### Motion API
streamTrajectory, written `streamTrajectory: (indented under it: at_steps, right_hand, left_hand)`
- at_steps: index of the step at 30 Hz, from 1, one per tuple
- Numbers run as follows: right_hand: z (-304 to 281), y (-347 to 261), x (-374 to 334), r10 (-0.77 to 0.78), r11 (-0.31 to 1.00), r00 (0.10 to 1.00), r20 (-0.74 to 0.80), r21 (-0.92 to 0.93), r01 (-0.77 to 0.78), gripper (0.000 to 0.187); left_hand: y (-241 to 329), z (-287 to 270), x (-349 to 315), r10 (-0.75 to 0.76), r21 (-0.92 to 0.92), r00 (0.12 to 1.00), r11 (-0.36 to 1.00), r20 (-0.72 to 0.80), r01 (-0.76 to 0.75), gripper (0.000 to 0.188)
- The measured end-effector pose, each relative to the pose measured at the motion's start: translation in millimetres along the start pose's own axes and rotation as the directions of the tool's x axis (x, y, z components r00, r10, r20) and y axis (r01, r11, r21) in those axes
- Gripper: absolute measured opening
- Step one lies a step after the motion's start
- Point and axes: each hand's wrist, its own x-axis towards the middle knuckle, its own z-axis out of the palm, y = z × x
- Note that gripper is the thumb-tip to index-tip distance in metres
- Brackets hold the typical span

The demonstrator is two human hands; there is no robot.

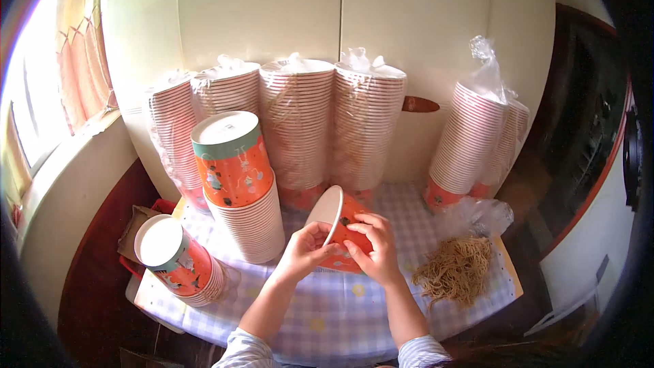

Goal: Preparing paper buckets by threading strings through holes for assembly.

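Observation:
An orange printed paper bucket (351,206) is tilted between my hands over the middle of the table, its pale round end facing left. My left hand (303,252) is closed on the edge of that end. Curled round the orange side, my right hand (373,245) grips it from the right. Left of my hands stands an upside-down stack of paper buckets (248,225), topped by an orange bucket with a green band (235,170). A shorter upside-down stack (187,262) leans near the table's left edge.
Several tall bucket stacks wrapped in clear plastic (296,123) line the back, and two more wrapped stacks (470,143) stand at right. A heap of tan rubber bands (455,269) lies right, beside a crumpled clear bag (477,215). A checked cloth (320,313) covers the table.

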Motion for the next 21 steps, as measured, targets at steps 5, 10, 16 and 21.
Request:
streamTrajectory:
  at_steps: [5,10,16,21]
  right_hand:
    - [-1,-12,5,-0.033,0.999,0.999,-0.039,-0.018,0.032,0.025]
    - [8,-17,3,-0.045,0.998,0.997,-0.061,-0.038,0.043,0.023]
    - [13,-9,-5,0.06,0.996,0.993,-0.105,0.068,-0.053,0.02]
    - [17,-3,-10,0.165,0.979,0.984,-0.07,0.13,-0.155,0.015]
  left_hand:
    - [12,3,-5,-0.013,-0.043,1.0,0.999,0.028,0.014,0.027]
    - [11,-1,-9,-0.009,-0.147,0.999,0.989,0.044,0.015,0.029]
    - [3,-1,-4,-0.118,-0.234,0.986,0.961,0.121,0.144,0.027]
    - [-3,-8,-2,-0.089,0.012,0.987,0.996,0.132,0.089,0.03]
